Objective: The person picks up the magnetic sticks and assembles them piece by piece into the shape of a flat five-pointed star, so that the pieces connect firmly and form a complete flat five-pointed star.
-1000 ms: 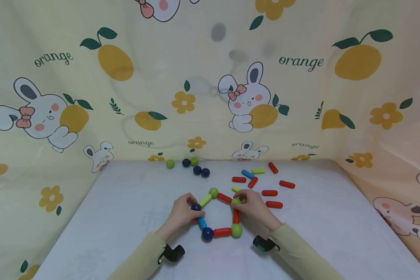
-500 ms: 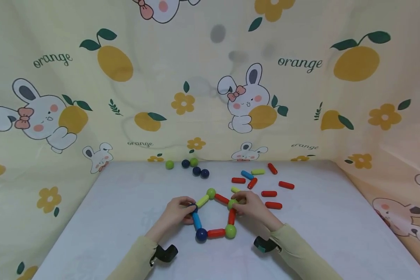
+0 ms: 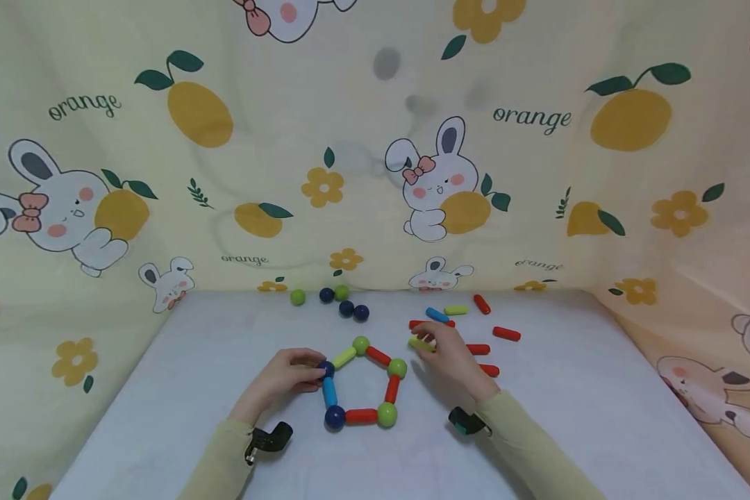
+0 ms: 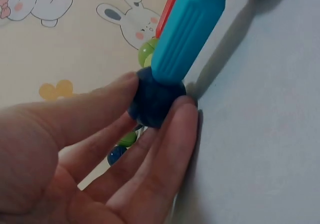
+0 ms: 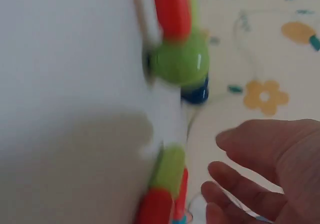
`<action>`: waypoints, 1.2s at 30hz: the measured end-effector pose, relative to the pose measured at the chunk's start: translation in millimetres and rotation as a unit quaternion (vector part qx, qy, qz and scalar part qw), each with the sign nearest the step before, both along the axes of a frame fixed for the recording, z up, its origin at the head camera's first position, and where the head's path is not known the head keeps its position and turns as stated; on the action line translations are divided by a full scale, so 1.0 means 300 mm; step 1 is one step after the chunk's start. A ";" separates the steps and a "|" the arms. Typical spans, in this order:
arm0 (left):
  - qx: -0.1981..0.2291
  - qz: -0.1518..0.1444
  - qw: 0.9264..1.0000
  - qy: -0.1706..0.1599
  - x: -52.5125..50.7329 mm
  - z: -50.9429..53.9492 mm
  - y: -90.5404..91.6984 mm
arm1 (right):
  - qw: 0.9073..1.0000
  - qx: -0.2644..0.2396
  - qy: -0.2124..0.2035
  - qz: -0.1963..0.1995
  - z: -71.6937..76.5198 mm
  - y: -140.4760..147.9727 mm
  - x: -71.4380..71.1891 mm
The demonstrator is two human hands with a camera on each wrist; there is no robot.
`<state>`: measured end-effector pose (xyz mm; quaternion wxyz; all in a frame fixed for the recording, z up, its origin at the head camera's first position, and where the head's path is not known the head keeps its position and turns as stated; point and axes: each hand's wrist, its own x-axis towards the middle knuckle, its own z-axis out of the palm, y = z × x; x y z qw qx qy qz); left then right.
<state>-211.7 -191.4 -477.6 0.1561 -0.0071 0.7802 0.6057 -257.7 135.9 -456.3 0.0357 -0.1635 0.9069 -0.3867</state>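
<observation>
A five-sided ring of rods and balls lies on the table. It joins red rods [image 3: 361, 417], a blue rod [image 3: 330, 393], a yellow-green rod [image 3: 344, 357], green balls [image 3: 387, 414] and dark blue balls [image 3: 335, 417]. My left hand [image 3: 290, 371] pinches the ring's left dark blue ball [image 4: 157, 98] between thumb and fingers. To the right of the ring, my right hand [image 3: 446, 357] reaches over a loose yellow-green rod [image 3: 421, 344]. The right wrist view shows that hand [image 5: 260, 169] apart from the rod [image 5: 172, 169], with a gap between thumb and fingers.
Loose red rods [image 3: 506, 334], a blue rod [image 3: 437, 314] and another yellow-green rod [image 3: 456, 310] lie at the back right. Spare dark blue balls [image 3: 361, 312] and green balls [image 3: 297, 297] sit at the back. A printed cloth [image 3: 350, 139] hangs behind the table.
The ring has shifted left, with my left hand on its dark blue ball. My right hand has let go of the ring's right green ball and moved toward the loose yellow-green rod.
</observation>
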 end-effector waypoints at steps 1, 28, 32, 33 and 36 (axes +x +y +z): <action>0.001 -0.001 1.000 -0.001 0.000 -0.001 -0.004 | 1.000 0.024 0.016 -0.006 0.007 0.000 -0.017; 0.009 0.068 0.998 -0.013 -0.003 -0.007 -0.080 | 0.986 0.071 -0.037 0.147 0.006 -0.037 -0.018; 0.012 0.067 0.998 -0.016 -0.003 -0.010 -0.081 | 0.986 0.084 -0.022 0.144 -0.008 -0.042 -0.025; 0.013 0.067 0.998 -0.016 -0.003 -0.010 -0.082 | 0.986 0.085 -0.021 0.142 -0.007 -0.043 -0.025; 0.013 0.068 0.997 -0.019 -0.003 -0.009 -0.084 | 0.986 0.088 -0.019 0.139 -0.003 -0.044 -0.022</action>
